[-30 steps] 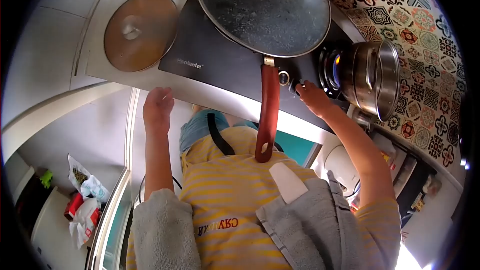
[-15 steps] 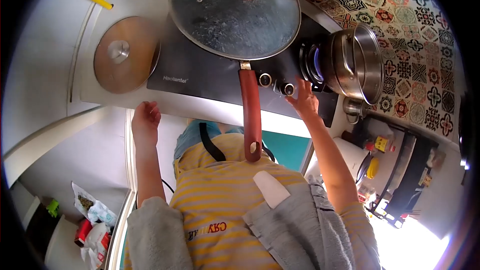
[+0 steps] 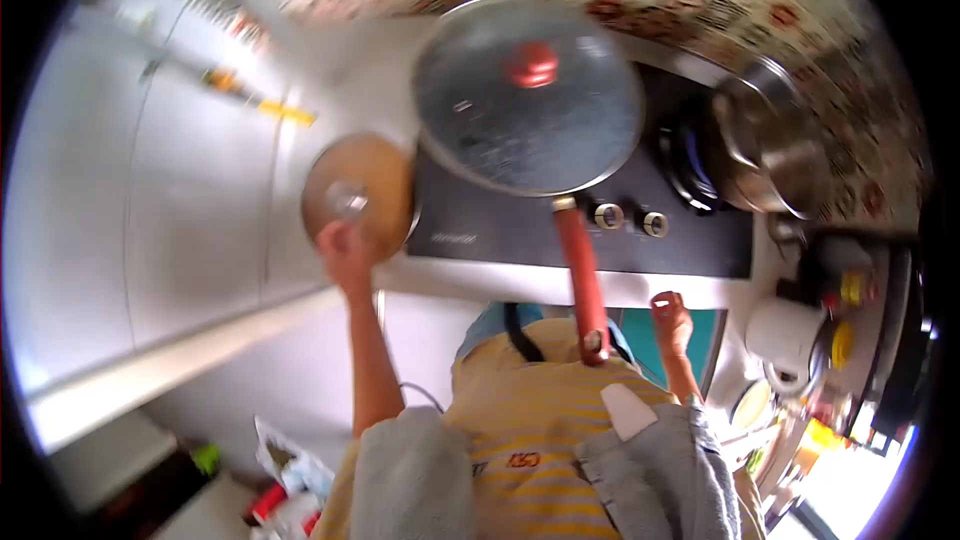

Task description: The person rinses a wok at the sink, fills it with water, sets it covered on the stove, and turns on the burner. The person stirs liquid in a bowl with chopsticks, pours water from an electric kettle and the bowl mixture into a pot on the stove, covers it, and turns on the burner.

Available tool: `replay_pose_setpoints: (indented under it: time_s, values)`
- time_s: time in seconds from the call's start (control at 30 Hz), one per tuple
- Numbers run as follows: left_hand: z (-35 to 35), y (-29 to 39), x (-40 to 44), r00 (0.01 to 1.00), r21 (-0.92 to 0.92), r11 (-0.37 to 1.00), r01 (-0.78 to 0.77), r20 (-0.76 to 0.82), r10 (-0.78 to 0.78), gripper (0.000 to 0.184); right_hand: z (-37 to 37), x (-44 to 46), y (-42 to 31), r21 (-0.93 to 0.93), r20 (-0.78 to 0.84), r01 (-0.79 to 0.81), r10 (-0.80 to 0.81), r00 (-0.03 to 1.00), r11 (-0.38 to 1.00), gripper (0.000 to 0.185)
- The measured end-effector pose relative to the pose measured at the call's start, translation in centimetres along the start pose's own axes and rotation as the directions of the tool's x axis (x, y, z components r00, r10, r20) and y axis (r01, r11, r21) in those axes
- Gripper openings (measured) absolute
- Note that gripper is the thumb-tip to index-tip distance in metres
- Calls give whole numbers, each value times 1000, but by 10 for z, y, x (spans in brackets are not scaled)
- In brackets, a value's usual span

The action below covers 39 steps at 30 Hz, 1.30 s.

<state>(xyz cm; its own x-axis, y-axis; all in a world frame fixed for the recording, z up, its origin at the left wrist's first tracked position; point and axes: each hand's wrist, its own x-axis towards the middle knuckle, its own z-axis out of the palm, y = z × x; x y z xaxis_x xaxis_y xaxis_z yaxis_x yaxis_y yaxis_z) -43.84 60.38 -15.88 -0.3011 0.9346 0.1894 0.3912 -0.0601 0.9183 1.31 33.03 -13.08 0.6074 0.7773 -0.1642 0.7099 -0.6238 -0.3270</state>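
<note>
My left hand (image 3: 346, 255), smeared by motion, is over the near edge of a round glass lid (image 3: 375, 165) on the counter, just below its metal knob (image 3: 347, 198); whether the fingers touch the knob cannot be made out. My right hand (image 3: 673, 322) hangs in front of the counter edge, fingers loosely curled with a gap to the thumb, holding nothing. Between the hands, a frying pan's red handle (image 3: 583, 280) points toward me. Its glass lid (image 3: 530, 135) with a red knob (image 3: 533, 65) covers the pan on the black stove.
A steel pot (image 3: 755, 145) stands on the right burner, where a blue flame shows. Two control knobs (image 3: 630, 220) sit at the stove's front. A yellow-tipped tap (image 3: 285, 112) is at the left, a white kettle-like appliance (image 3: 785, 335) at the right.
My right hand has left the stove control knob and drawn back past the counter edge. My left hand has moved forward onto the glass lid. The camera view has shifted.
</note>
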Motion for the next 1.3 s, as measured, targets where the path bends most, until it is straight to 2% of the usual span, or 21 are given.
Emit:
replay_pose_setpoints:
  time_s: [0.03, 0.07, 0.1, 0.13, 0.2, 0.3, 0.4, 0.5, 0.63, 0.67, 0.77, 0.87, 0.97, 1.07, 1.13, 1.2, 1.3]
  values:
    - [4, 5, 20, 964, 150, 952, -265, 7, 267, 23, 7, -11, 8, 17, -97, -26, 28, 995, 1000, 5]
    - [-2, 13, 33, 906, 409, 810, -420, 136, 401, 33, 5, -21, 8, -32, -84, -30, 27, 996, 999, 8]
    - [0, 31, 41, 898, 298, 849, -437, 192, 395, 43, 7, -30, 9, 67, -50, -144, 147, 988, 987, 9]
    - [1, 23, 49, 929, 419, 830, -368, 202, 310, 46, 7, -39, 8, 102, -107, -148, 158, 982, 984, 8]
    - [9, 41, 62, 924, 565, 759, -323, 360, 125, 48, 2, -53, 5, 132, -98, -179, 193, 976, 975, 8]
    - [20, 57, 71, 913, 701, 649, -295, 407, -26, 49, 8, -70, 9, 159, -94, -230, 247, 964, 960, 10]
    - [19, 54, 83, 888, 737, 582, -345, 457, -53, 42, 12, -81, 10, 212, -66, -264, 283, 957, 941, 8]
    - [10, 41, 92, 858, 609, 706, -362, 513, -3, 33, 18, -85, 18, 243, -53, -252, 272, 961, 937, 6]
    - [-7, 54, 79, 867, 523, 756, -394, 485, 117, 31, 23, -81, 32, 216, 11, -256, 260, 966, 942, 6]
    - [-12, 79, 63, 881, 493, 782, -381, 450, 145, 31, 22, -78, 35, 213, 28, -248, 248, 968, 945, 6]
    - [-36, 114, 47, 920, 450, 870, -199, 391, 7, 29, 21, -69, 50, 198, 83, -236, 224, 971, 951, 6]
    - [-60, 154, 31, 951, 389, 901, -192, 299, 74, 27, 15, -63, 66, 244, 94, -208, 190, 977, 947, 7]
    - [-61, 216, 18, 949, 287, 913, -291, 211, 236, 25, 7, -61, 85, 275, 96, -191, 171, 981, 942, 8]
    - [-38, 302, 0, 937, 256, 917, -306, 252, 242, 28, 2, -64, 103, 290, 111, -188, 162, 980, 938, 8]
    - [-3, 353, -13, 859, 53, 900, -433, 328, 393, 30, 0, -66, 118, 292, 113, -177, 150, 982, 940, 8]
    - [48, 403, -28, 727, -141, 830, -539, 419, 544, 32, -12, -69, 126, 375, 69, -141, 124, 990, 916, 8]
    - [133, 474, -59, 552, -198, 837, -510, 671, 495, 31, -19, -78, 143, 450, -30, -100, 126, 992, 887, 8]
